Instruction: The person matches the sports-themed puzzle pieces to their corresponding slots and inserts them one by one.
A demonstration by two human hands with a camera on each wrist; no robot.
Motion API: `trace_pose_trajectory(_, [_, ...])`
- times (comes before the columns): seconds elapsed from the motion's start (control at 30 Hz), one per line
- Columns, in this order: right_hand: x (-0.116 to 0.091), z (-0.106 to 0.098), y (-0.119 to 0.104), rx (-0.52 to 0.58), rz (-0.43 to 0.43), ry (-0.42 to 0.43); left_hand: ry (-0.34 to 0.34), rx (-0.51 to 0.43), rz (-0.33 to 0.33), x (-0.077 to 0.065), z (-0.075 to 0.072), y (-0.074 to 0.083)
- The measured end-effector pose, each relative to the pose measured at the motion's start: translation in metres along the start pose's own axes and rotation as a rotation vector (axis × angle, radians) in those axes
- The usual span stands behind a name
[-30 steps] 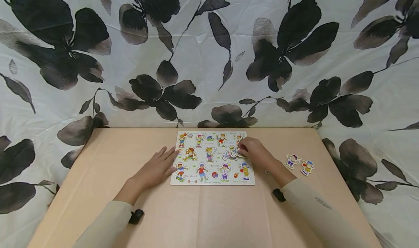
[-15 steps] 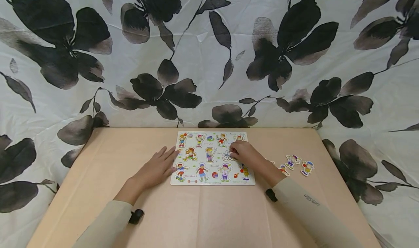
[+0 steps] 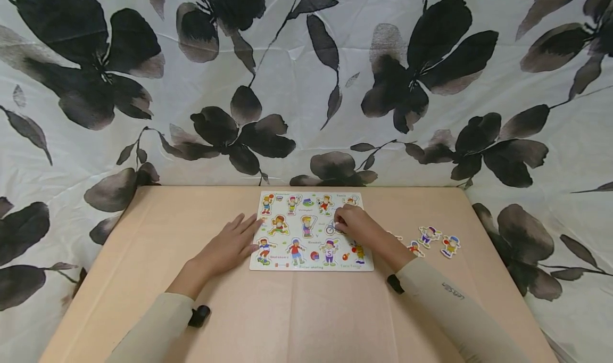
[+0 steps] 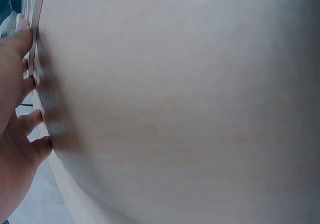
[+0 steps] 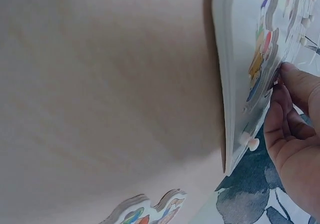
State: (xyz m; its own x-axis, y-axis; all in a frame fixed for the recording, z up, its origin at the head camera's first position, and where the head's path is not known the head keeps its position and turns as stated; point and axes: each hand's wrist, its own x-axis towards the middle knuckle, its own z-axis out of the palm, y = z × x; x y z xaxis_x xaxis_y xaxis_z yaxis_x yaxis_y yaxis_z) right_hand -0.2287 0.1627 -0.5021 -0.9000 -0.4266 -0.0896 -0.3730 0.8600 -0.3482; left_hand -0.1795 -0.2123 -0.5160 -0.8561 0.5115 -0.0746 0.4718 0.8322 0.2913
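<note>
A white puzzle board (image 3: 287, 248) with cut-out sports figures lies near the table's far edge. My left hand (image 3: 237, 243) rests at the board's left edge, fingers spread and fairly straight. Over the right part of the board, my right hand (image 3: 356, 224) covers most of a cyclist figure (image 3: 330, 228). In the right wrist view, thumb and forefinger pinch together at the board's surface on a puzzle piece whose grip point is hidden by the fingers. A pale knob (image 5: 253, 143) stands up near the board's corner.
Loose puzzle pieces lie right of the board: a purple-clad figure (image 3: 429, 236), a yellow-clad figure (image 3: 450, 246) and a red one (image 3: 415, 249) partly behind the right forearm. A floral cloth (image 3: 306, 86) hangs behind the table (image 3: 330, 315).
My right hand has moved left and slightly down across the board, over the cyclist figure. Its forearm has uncovered the loose red piece. My left hand keeps its place.
</note>
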Motion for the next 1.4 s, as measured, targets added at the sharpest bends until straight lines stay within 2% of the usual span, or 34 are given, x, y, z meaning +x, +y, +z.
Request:
trace_pose_trajectory(0.3, [-0.002, -0.006, -0.003, 0.005, -0.001, 0.007, -0.012, -0.005, -0.002, 0.001, -0.004, 0.001])
trace_pose_trajectory(0.47, [-0.012, -0.015, 0.000, 0.056, 0.009, 0.045, -0.012, -0.014, -0.005, 0.001, -0.004, 0.001])
trace_pose_trajectory(0.7, [-0.034, -0.027, 0.021, 0.158, 0.031, 0.155, -0.016, -0.012, -0.003, 0.001, -0.003, 0.000])
trace_pose_trajectory(0.9, [-0.056, -0.034, 0.050, 0.137, 0.008, 0.254, -0.018, -0.016, -0.010, 0.001, -0.004, 0.001])
trace_pose_trajectory(1.2, [-0.085, -0.041, 0.079, 0.107, 0.057, 0.214, -0.019, -0.015, -0.012, 0.001, -0.004, 0.001])
trace_pose_trajectory(1.4, [-0.100, -0.037, 0.092, 0.097, 0.018, 0.177, -0.019, -0.011, -0.003, 0.001, -0.005, 0.000])
